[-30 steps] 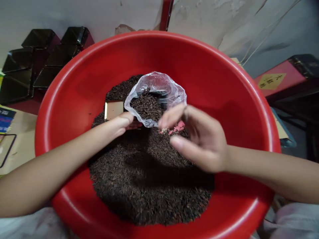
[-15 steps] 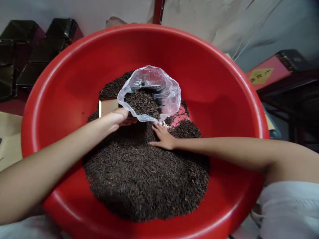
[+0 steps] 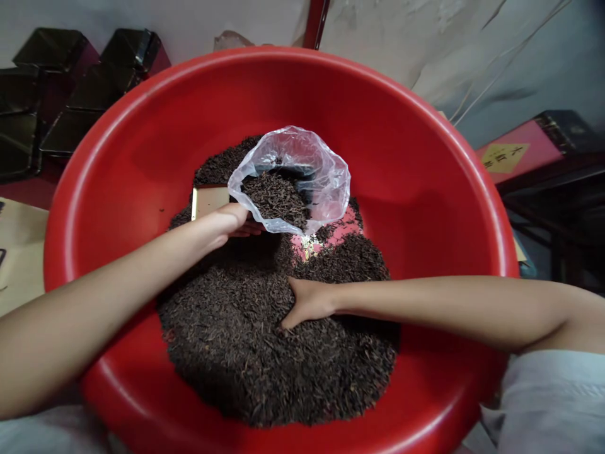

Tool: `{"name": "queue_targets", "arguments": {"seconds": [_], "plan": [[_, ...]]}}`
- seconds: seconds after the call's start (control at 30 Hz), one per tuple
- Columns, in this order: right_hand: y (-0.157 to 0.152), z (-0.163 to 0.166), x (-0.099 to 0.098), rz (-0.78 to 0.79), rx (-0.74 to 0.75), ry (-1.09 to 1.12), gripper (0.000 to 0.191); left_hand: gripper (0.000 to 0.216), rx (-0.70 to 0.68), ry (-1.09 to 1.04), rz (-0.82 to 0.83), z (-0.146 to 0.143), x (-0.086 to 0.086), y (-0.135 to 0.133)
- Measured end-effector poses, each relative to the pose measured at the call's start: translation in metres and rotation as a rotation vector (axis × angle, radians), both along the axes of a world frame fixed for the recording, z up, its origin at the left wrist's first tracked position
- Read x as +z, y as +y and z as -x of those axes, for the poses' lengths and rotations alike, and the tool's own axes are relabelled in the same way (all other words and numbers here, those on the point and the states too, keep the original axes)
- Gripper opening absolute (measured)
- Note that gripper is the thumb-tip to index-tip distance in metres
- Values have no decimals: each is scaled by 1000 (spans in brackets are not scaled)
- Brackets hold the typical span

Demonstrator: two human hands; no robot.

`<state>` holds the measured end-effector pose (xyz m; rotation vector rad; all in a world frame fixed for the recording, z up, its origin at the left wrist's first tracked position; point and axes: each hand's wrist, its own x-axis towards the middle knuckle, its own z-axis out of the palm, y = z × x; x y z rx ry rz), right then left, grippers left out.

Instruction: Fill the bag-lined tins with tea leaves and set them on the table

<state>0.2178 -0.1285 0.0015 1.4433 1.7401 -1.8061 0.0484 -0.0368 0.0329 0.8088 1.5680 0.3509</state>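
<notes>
A big red basin (image 3: 416,164) holds a heap of dark loose tea leaves (image 3: 265,359). At the heap's far side stands a clear plastic bag (image 3: 321,173), open at the top and partly filled with the leaves. My left hand (image 3: 231,222) grips the bag's near left edge, fingers curled under it. My right hand (image 3: 307,301) is dug into the heap nearer to me, fingers buried and curled in the leaves. A gold-coloured flat piece (image 3: 208,200) lies half buried left of the bag. A pink patch (image 3: 338,233) shows below the bag.
Black glossy boxes (image 3: 57,107) are stacked behind the basin at the left. A red box with a yellow label (image 3: 515,154) stands at the right. Brown cardboard (image 3: 19,252) lies at the left edge. A grey wall runs behind.
My right hand came down from above the bag into the leaves, then drew back toward me and sank its fingers in the heap. The left hand kept its hold on the bag.
</notes>
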Motion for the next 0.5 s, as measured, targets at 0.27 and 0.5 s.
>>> {"name": "queue_targets", "arguments": {"seconds": [0.27,0.5], "plan": [[-18,6,28,405,-316,200,36,34,4,38,-46,1,3,-2],[-3,9,63,539,-380,442,29,27,36,56,-97,3,-3,-1]]}}
